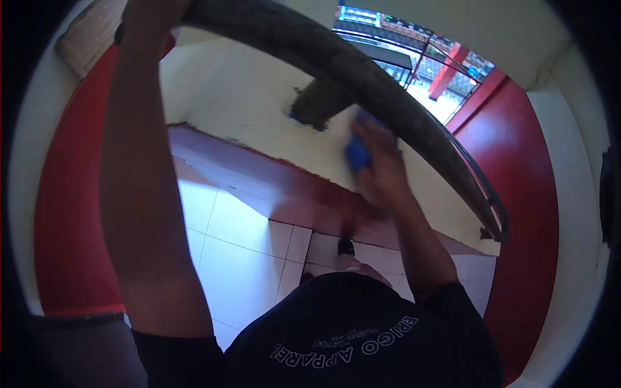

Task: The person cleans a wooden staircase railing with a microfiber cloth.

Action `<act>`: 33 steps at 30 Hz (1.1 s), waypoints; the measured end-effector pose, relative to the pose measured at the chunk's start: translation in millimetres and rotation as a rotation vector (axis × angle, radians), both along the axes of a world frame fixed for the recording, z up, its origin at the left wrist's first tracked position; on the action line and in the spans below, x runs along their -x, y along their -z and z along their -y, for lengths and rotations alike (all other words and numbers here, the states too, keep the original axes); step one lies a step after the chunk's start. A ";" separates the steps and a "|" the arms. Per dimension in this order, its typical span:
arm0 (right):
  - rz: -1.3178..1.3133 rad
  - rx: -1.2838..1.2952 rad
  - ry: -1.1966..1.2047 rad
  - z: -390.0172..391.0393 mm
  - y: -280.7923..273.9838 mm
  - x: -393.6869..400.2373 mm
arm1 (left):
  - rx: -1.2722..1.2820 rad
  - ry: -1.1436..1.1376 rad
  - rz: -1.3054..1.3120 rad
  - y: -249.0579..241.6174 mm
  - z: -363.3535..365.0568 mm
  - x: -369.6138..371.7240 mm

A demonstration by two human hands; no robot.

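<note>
My right hand (380, 158) is closed on a blue cloth or sponge, blurred by motion; its exact kind is hard to make out. The hand holds the blue thing (357, 154) against or close to the cream wall (239, 97), just below a thick dark handrail (401, 110). Beside it, a short dark bracket (320, 103) joins the rail to the wall, with chipped, stained paint around its base. My left hand (154, 14) is at the top left, around the upper part of the handrail; its fingers are mostly cut off by the frame edge.
Below the cream wall runs a pinkish ledge face (259, 168) with a rough edge. White floor tiles (236, 252) and a dark shoe (346, 247) lie beneath. Red wall panels (74, 213) stand on both sides. A barred opening (414, 58) shows at the upper right.
</note>
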State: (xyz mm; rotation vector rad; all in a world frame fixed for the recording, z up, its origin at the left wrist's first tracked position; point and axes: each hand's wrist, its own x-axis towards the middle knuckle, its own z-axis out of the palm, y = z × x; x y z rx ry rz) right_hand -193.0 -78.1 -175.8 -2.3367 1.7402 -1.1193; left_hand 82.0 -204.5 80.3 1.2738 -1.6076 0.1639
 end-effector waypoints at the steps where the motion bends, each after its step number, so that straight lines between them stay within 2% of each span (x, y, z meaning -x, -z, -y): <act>1: -0.016 -0.009 -0.042 -6.1 -2.6 8.5 | 0.009 0.003 0.008 1.1 -4.3 2.6; 2: -0.030 -0.020 -0.082 -14.7 -3.0 17.1 | 0.015 0.008 0.017 1.5 -6.6 4.4; 4: -0.034 -0.093 -0.097 -38.6 8.0 45.2 | -0.163 0.027 0.114 -6.9 -0.3 -4.7; 5: -0.020 -0.152 -0.072 -57.7 23.5 74.5 | -0.080 0.102 0.192 -3.7 21.2 -30.5; 6: 0.032 -0.209 0.057 -78.0 45.2 106.5 | 0.013 0.180 0.275 -1.6 49.1 -60.8; 8: 0.149 -0.255 0.338 -116.1 110.8 180.8 | -0.006 0.265 0.178 -5.7 75.3 -61.0; 10: 0.550 -0.789 0.858 -133.0 109.6 215.1 | -0.259 0.245 -0.177 -9.7 62.2 -48.5; 12: 0.586 -0.385 0.732 -130.1 163.7 214.5 | -0.276 0.241 -0.150 -8.1 60.6 -49.1; 13: 0.640 -0.273 0.515 -115.4 144.9 177.4 | -0.295 0.232 -0.145 -9.8 60.6 -49.8; 14: 0.498 -0.207 0.445 -95.0 118.1 135.9 | -0.314 0.224 -0.141 -11.5 60.5 -50.4; 16: 0.315 -0.002 0.010 -69.8 57.4 69.4 | -0.363 0.206 -0.169 -11.9 61.4 -54.6; 18: -0.026 0.019 -0.058 -68.4 17.4 25.7 | -0.374 0.228 -0.221 -9.3 64.2 -60.7; 21: 0.010 -0.042 -0.083 -79.0 40.4 69.8 | -0.340 0.260 -0.215 -10.2 72.6 -65.8; 24: 0.329 -0.335 0.320 -112.4 118.1 168.8 | -0.283 0.260 -0.172 -2.7 62.8 -55.6; 26: 0.457 -0.506 0.663 -128.5 138.8 208.7 | -0.276 0.276 -0.176 -1.6 63.6 -58.8; 28: 0.219 -0.229 0.543 -105.1 166.0 208.6 | -0.286 0.297 -0.192 -3.7 71.3 -62.5; 30: 0.153 -0.135 0.429 -66.2 143.1 172.9 | -0.225 0.298 -0.196 -2.2 67.5 -52.2; 32: 0.113 -0.158 0.330 -38.6 74.3 96.6 | -0.227 0.288 -0.197 -1.0 64.2 -49.5; 33: 0.142 -0.096 0.138 -33.4 52.7 72.8 | -0.276 0.285 -0.196 -1.9 68.0 -56.8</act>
